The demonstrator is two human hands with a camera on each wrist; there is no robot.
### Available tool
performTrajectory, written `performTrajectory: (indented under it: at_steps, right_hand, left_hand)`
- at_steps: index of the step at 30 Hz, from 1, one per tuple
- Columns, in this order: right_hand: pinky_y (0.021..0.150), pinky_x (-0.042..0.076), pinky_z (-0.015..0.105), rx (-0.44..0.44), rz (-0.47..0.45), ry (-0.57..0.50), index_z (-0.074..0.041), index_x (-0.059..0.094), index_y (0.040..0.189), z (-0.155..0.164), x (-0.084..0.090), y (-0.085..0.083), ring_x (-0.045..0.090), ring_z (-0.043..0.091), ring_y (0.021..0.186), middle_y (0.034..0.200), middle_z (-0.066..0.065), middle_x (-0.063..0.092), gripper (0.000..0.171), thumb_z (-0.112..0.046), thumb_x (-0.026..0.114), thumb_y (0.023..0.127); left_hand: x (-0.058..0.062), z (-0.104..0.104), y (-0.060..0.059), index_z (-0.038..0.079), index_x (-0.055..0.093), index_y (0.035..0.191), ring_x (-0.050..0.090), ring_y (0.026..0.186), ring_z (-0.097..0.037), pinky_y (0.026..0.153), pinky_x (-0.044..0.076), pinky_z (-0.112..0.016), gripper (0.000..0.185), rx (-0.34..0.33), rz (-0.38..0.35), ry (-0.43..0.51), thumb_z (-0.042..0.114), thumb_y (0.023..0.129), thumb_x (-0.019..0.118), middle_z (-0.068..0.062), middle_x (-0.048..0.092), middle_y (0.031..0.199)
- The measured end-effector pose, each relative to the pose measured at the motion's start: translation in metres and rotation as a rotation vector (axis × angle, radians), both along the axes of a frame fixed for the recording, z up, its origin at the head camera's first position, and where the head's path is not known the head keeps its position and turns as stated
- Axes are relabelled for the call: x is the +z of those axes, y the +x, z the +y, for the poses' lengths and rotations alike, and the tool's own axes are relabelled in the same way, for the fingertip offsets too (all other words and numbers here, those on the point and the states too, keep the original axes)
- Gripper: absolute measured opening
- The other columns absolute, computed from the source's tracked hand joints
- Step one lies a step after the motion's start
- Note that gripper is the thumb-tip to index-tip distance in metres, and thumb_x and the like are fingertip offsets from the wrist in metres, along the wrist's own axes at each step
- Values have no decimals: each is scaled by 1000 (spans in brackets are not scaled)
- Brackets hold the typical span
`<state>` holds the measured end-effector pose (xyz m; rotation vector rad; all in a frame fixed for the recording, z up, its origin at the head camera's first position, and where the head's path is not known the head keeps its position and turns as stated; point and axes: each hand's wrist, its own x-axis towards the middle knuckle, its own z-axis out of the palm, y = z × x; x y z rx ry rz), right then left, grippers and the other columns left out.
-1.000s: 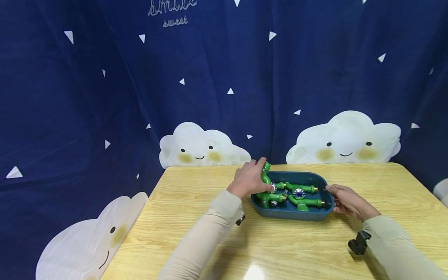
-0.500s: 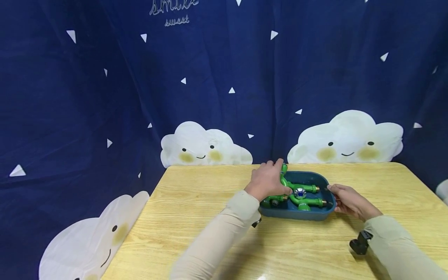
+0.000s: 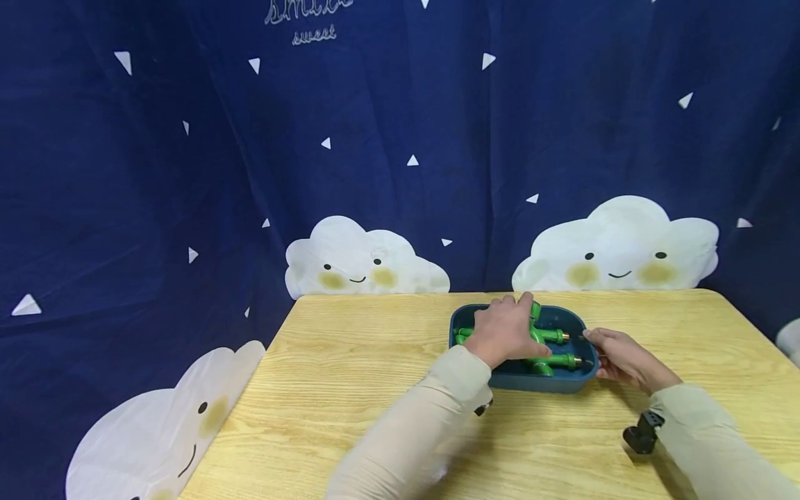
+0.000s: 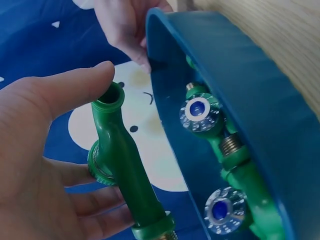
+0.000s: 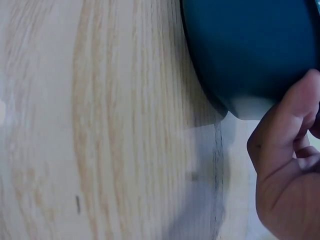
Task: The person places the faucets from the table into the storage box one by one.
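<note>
On the table stands a dark teal plastic tub (image 3: 544, 382) holding several green faucets (image 4: 257, 190) with clear, blue-centred knobs and threaded brass ends. Over the tub, my left hand (image 3: 503, 332) holds another green faucet (image 4: 122, 157). In the left wrist view, the thumb lies at the faucet's open end, with the fingers behind its body. My right hand (image 3: 628, 361) grips the tub's right end, the thumb near the rim. In the right wrist view, the right hand (image 5: 290, 165) is partly cut off at the edge beside the tub's outer wall. The left hand hides part of the tub's contents.
A light wooden table (image 3: 350, 368) extends around the tub. Behind it hangs a dark blue curtain (image 3: 375, 104) with white triangles and smiling clouds. Small black cameras sit at both wrists, the right wrist camera (image 3: 642, 434) showing plainly.
My left hand has moved rightward with the faucet, from the tub's left end to above its middle, uncovering the left end. My right hand keeps its place on the tub.
</note>
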<state>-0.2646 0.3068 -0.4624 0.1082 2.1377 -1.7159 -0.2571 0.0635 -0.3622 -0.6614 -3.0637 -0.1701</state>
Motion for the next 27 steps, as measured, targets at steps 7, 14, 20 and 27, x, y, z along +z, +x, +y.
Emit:
performTrajectory:
  at_steps: [7,14,20,27]
  right_hand:
    - [56,55,21,-1,-4,2,-9,48,100,1,1,-1,56,4,58,69,-7,51,34,-37,30,108]
    - [56,55,20,-6,-10,-8,-10,50,102,0,1,0,56,3,57,69,-8,50,34,-37,31,108]
    - [56,55,21,-2,-9,-4,-9,48,100,0,2,0,56,3,58,69,-7,51,34,-36,30,108]
    - [57,55,20,5,-8,-5,-9,46,97,-1,2,0,56,3,58,69,-7,51,34,-35,28,109]
  left_hand:
    - [-10,6,-2,36,35,150,55,125,-17,91,53,-42,93,41,-39,-6,70,72,74,6,54,141]
    - [-16,17,-3,40,36,148,54,125,-15,87,54,-42,92,121,-65,-76,75,71,71,10,53,142]
    - [-18,29,-1,38,38,148,54,124,-15,91,54,-44,91,159,-90,-130,75,71,70,11,54,141]
    - [-20,49,4,40,39,146,56,120,-14,89,55,-44,92,199,-126,-201,79,69,69,13,56,137]
